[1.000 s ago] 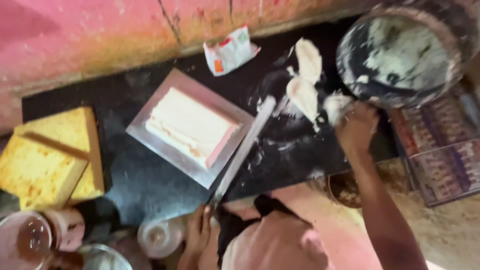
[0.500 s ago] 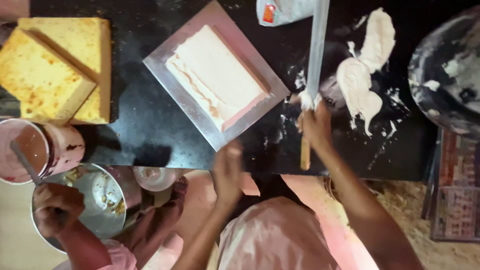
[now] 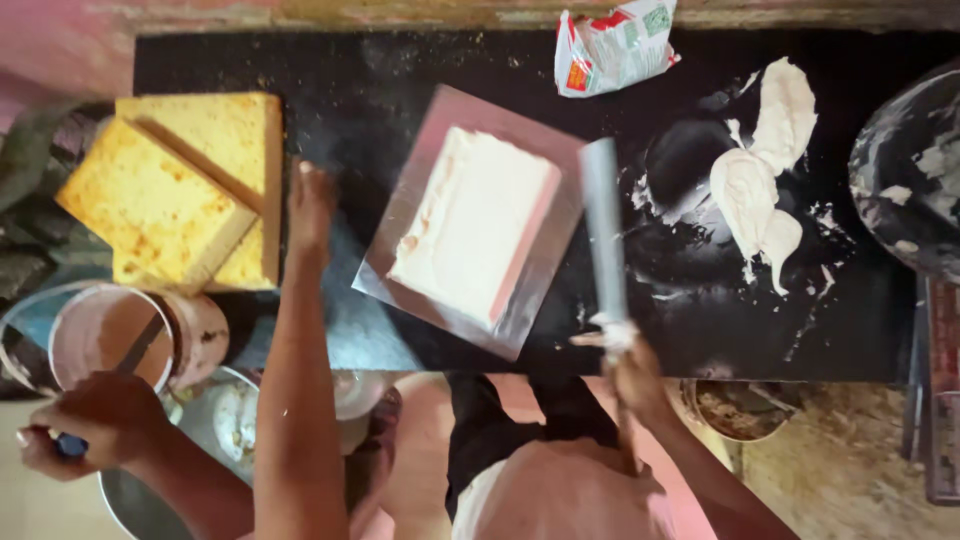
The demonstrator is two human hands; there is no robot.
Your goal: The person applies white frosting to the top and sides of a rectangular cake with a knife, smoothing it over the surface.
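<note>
Palette knife (image 3: 603, 235) gripped in right hand (image 3: 632, 375); left hand (image 3: 310, 205) beside sponge cake (image 3: 190, 190).

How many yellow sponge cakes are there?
2. One sponge slab lies flat at the counter's left end, the other slab sits tilted on top of it. More may be hidden beneath.

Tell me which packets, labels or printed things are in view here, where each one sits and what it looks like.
Crumpled packet: far edge of the black counter, beyond the frosted cake's silver board; white with red and green print, torn open.
Printed sheets or boxes: right edge of view, beside the counter; flat, reddish and pale, partly cut off.
No screens or signs in view.
</note>
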